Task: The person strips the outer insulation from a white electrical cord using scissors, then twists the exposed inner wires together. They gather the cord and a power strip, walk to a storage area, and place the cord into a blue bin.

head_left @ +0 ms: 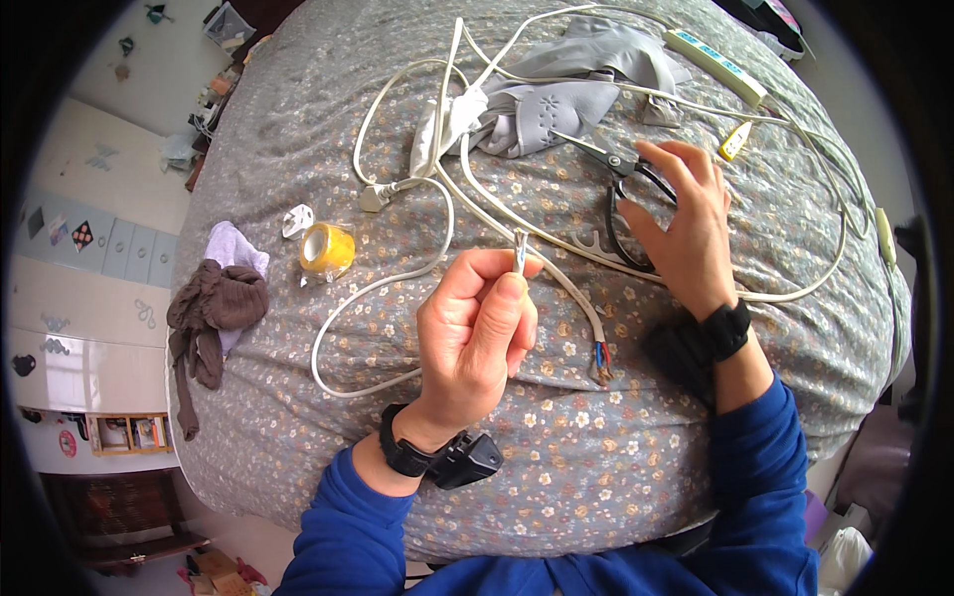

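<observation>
My left hand (469, 333) pinches the stripped end of a white cable (520, 260) between thumb and forefinger, with thin inner wires sticking up. The rest of this cable runs out below the hand to the left. My right hand (693, 233) is spread beside black-handled scissors (618, 165), thumb and fingers apart around the handles; whether it touches them I cannot tell. The scissors' blades point to the far left. Between my hands lies another white cable end (594, 323), its red and blue wires bared and the copper frayed.
Beyond are a power strip (715, 68), grey cloth (596, 60), a white plug (376, 198) and a yellow-handled tool (735, 141). Yellow tape (327, 248), a white socket piece (297, 221) and brown cloth (221, 308) lie left. Everything rests on a floral bedspread (556, 457).
</observation>
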A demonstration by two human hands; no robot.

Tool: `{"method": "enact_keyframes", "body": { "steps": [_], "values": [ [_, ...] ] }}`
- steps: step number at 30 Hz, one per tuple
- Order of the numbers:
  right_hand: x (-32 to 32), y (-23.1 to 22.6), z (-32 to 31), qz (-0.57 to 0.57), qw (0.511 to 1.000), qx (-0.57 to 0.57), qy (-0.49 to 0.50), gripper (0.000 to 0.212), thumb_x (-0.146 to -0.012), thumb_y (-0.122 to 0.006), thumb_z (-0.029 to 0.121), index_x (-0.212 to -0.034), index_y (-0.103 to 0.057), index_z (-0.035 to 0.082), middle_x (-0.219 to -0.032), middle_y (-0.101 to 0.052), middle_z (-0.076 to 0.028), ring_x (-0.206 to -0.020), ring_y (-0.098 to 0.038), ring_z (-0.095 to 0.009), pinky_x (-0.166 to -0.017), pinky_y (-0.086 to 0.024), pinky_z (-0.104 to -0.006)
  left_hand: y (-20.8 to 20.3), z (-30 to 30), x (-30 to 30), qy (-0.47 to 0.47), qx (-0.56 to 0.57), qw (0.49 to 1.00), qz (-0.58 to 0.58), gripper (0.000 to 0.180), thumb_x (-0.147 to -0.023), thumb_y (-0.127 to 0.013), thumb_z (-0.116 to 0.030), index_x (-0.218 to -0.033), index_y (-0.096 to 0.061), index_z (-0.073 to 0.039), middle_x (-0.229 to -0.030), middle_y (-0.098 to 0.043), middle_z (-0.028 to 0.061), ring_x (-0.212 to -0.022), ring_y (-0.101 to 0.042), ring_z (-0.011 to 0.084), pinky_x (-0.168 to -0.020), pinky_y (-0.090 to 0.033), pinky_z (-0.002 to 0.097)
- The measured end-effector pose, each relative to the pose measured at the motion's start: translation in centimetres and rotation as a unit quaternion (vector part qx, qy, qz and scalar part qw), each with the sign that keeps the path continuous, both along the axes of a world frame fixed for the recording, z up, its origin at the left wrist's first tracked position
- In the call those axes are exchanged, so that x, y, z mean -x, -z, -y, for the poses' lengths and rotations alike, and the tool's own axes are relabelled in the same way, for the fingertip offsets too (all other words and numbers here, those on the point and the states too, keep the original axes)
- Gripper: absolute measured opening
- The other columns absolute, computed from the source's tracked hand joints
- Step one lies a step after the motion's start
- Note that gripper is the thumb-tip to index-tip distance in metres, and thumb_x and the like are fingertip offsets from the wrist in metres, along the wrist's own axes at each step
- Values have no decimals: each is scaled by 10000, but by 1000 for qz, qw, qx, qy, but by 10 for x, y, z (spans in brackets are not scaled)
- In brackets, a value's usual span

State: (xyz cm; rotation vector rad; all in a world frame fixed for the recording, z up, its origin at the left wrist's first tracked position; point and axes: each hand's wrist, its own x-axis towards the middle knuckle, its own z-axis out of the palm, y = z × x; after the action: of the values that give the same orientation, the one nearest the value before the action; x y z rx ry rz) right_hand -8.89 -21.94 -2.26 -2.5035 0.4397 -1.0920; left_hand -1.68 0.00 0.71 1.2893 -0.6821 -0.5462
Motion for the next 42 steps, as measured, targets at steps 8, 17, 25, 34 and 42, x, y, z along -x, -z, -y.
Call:
{"method": "enact_keyframes", "body": {
  "steps": [8, 17, 25, 34, 42],
  "values": [
    [14, -14, -40, -7, 715, -595, -368, 164, -920, -693, 164, -939, -692, 1, -867, -679, -17, -836, -596, -82, -781, -475, -242, 9, 4, -1, 0, -99, 987, 124, 123, -985, -568, -102, -1032, -598, 8, -660, -612, 17, -588, -570, 64, -524, -435, 213],
    [13, -11, -40, -14, 701, -625, -342, 120, -916, -685, 131, -910, -695, 12, -861, -664, -7, -826, -590, -78, -768, -473, -238, 6, 7, -1, 13, -131, 980, 146, 143, -985, -581, -122, -1049, -592, 5, -655, -634, 19, -589, -582, 61, -529, -439, 218],
    [11, -4, -42, -14, 665, -652, -364, 124, -946, -649, 137, -966, -656, 15, -910, -652, -10, -872, -591, -80, -806, -470, -241, 7, 8, 0, 30, -108, 989, 92, 164, -1007, -565, -175, -1004, -553, -12, -686, -653, 42, -577, -593, 67, -523, -467, 196],
    [5, 12, -46, 51, 540, -708, -452, 135, -969, -614, 139, -996, -630, 8, -916, -641, -36, -871, -585, -110, -824, -468, -271, 8, 8, -2, 137, -25, 980, -142, 249, -1041, -491, -247, -1036, -550, -6, -671, -628, 83, -515, -565, 102, -480, -465, 213],
    [4, 13, -47, 76, 488, -710, -502, 136, -970, -611, 149, -999, -631, 17, -911, -642, -45, -879, -590, -127, -846, -451, -290, 13, 8, -7, 244, 62, 912, -324, 269, -1044, -479, -262, -1061, -554, -4, -616, -578, 67, -399, -453, 103, -398, -395, 218]
  ]
}}
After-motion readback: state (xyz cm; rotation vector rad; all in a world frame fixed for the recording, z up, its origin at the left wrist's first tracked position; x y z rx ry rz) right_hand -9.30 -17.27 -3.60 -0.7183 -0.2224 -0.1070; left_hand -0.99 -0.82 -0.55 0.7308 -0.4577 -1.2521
